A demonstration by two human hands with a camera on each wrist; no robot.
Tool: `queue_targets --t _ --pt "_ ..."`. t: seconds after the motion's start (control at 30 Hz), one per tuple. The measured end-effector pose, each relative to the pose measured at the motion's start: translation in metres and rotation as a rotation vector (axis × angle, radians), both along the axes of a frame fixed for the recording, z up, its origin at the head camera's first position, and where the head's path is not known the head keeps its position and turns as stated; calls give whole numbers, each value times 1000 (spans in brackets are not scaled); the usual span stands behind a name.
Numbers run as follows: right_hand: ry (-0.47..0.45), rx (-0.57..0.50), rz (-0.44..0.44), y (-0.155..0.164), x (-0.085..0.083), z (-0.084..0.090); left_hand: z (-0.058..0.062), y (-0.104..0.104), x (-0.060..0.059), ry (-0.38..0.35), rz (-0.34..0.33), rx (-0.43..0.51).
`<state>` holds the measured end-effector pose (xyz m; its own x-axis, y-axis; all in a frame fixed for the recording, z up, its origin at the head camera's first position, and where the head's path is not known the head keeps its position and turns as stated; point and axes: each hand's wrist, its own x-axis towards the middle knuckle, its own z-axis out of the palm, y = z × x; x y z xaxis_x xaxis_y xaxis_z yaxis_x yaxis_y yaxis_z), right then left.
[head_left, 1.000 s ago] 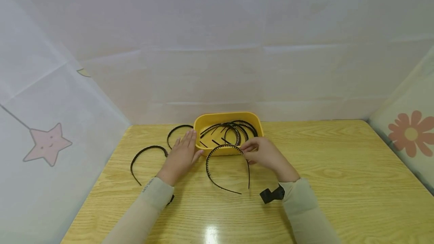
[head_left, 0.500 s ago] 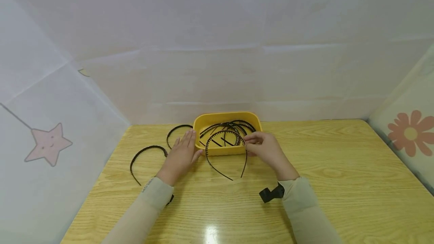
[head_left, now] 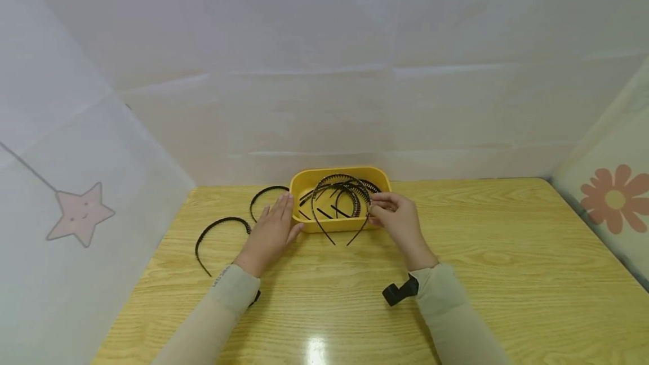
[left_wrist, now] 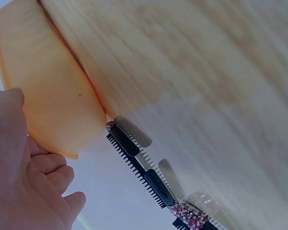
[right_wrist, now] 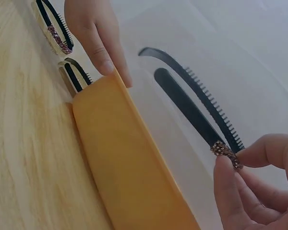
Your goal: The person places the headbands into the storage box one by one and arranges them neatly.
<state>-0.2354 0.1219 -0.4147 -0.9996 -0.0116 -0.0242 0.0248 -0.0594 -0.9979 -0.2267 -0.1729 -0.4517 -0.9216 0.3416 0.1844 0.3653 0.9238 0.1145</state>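
Observation:
My right hand (head_left: 398,216) pinches a black toothed headband (right_wrist: 189,112) between thumb and fingertips, at a patch of gold sparkling stones. The headband hangs over the yellow bin (head_left: 306,226), its two ends pointing toward me past the front wall. Several other black headbands (head_left: 357,207) lie in a pile inside, mostly toward the right end. My left hand (head_left: 269,238) rests against the bin's left end, fingers extended along the wall and thumb by the front corner. In the left wrist view, this yellow wall (left_wrist: 57,81) meets the fingers.
Two more headbands lie on the wooden table (head_left: 507,252) to the left: one (head_left: 223,219) nearer me, the other beside the bin, partly behind my left hand. Pink stones (left_wrist: 192,214) decorate one. A pale cloth wall (head_left: 324,117) rises right behind the bin.
My right hand has lifted the headband away from me, from in front of the bin to over it, and the headband has tilted upward. My left hand has stayed put.

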Motion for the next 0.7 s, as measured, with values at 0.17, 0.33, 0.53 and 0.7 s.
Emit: queue_targets --t 0.17,0.33,0.53,0.7 --pt "12 -43 -30 -4 0 -5 1 2 0 -7 5 3" --pt "-4 -47 -47 -5 -1 -8 0 3 1 -14 8 2" --pt "-12 -60 -37 -4 -12 -7 -1 3 0 -9 7 -4" --pt "-27 -61 -24 -6 -23 -5 -2 4 -2 -8 10 -2"
